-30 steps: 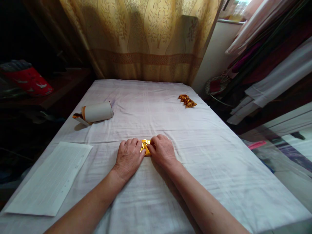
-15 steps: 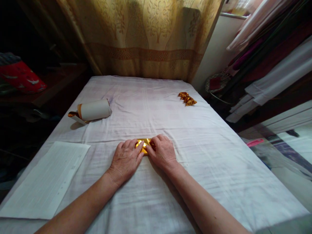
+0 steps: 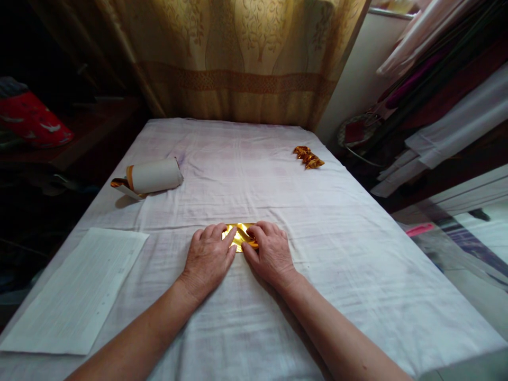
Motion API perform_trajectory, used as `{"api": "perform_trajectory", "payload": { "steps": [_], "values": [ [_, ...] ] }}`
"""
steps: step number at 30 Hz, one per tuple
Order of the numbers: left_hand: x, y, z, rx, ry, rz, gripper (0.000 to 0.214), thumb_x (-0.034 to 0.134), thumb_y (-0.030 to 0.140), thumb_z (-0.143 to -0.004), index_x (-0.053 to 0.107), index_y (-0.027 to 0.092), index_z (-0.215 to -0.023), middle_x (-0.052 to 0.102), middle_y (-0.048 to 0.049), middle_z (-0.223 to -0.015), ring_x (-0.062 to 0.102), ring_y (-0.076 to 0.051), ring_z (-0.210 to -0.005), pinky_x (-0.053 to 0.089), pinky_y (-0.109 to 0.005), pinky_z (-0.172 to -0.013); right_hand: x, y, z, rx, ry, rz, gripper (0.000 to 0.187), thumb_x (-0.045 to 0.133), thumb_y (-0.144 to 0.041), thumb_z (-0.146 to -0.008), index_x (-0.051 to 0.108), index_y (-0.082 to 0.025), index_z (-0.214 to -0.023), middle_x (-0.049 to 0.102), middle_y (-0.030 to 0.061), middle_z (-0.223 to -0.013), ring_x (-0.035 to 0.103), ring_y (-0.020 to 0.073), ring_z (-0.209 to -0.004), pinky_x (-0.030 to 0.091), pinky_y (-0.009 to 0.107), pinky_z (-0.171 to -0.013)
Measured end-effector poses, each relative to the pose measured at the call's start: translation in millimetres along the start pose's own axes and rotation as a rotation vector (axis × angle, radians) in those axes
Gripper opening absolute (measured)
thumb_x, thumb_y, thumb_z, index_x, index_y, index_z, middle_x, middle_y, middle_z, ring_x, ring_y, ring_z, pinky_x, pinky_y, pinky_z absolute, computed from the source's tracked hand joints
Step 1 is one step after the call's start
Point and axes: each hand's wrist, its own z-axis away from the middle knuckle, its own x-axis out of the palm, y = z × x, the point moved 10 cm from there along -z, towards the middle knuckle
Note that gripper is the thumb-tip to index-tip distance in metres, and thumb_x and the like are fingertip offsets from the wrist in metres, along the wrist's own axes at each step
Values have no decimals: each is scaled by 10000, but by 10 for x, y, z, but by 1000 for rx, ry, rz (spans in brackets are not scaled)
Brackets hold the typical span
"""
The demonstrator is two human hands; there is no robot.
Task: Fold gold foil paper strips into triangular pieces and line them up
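Observation:
A small strip of shiny gold foil paper (image 3: 240, 239) lies on the white cloth between my two hands. My left hand (image 3: 207, 258) holds its left end down, thumb and index finger on the foil. My right hand (image 3: 271, 251) has the right end between thumb and curled fingers, where the foil lifts into a fold. Both ends of the strip are partly covered by my fingers. Farther back on the right lies a crumpled, twisted piece of gold foil (image 3: 308, 157).
A white cardboard-like roll (image 3: 156, 176) with gold foil at its end lies at the left. A printed white sheet (image 3: 75, 291) rests at the near left. The table's white cloth (image 3: 238, 169) reaches the patterned curtain (image 3: 254, 79). Clothes (image 3: 448, 132) hang on the right.
The right end of the foil now shows a raised fold under my right fingers, and more of the strip is exposed between my hands. My right hand has shifted slightly right.

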Motion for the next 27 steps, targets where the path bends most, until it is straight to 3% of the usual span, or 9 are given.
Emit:
{"api": "perform_trajectory", "payload": {
  "steps": [12, 18, 21, 27],
  "values": [
    [-11, -24, -3, -5, -7, 24, 370, 579, 290, -912, 630, 249, -1277, 660, -70, -1222, 578, -266, -1094, 425, -438, -903, 13, 122, 207, -130, -22, 45, 378, 476, -155, -964, 609, -255, -1304, 617, 43, -1371, 507, 235, -1252, 366, 385, -968],
    [-67, 35, -83, -55, 21, 8, 304, 589, 412, -914, 681, 227, -1137, 676, -82, -1085, 587, -280, -1011, 409, -448, -874, -1, 129, 207, -112, -22, 38, 408, 479, -145, -945, 608, -254, -1317, 609, 43, -1388, 503, 236, -1265, 364, 397, -997],
    [-42, 92, -128, -90, 6, -24, 382, 609, 515, -887, 672, 187, -1072, 660, -101, -1045, 574, -298, -995, 398, -469, -878, -16, 125, 206, -108, -10, 20, 410, 480, -146, -936, 618, -247, -1309, 617, 48, -1378, 506, 235, -1259, 364, 400, -1007],
    [-25, 66, -92, -84, 16, 17, 347, 615, 451, -894, 644, 206, -1139, 653, -96, -1126, 565, -290, -1048, 413, -456, -900, -15, 146, 204, -93, -26, 7, 404, 465, -176, -949, 620, -242, -1316, 616, 55, -1381, 505, 237, -1264, 367, 411, -1016]
  ]
}}
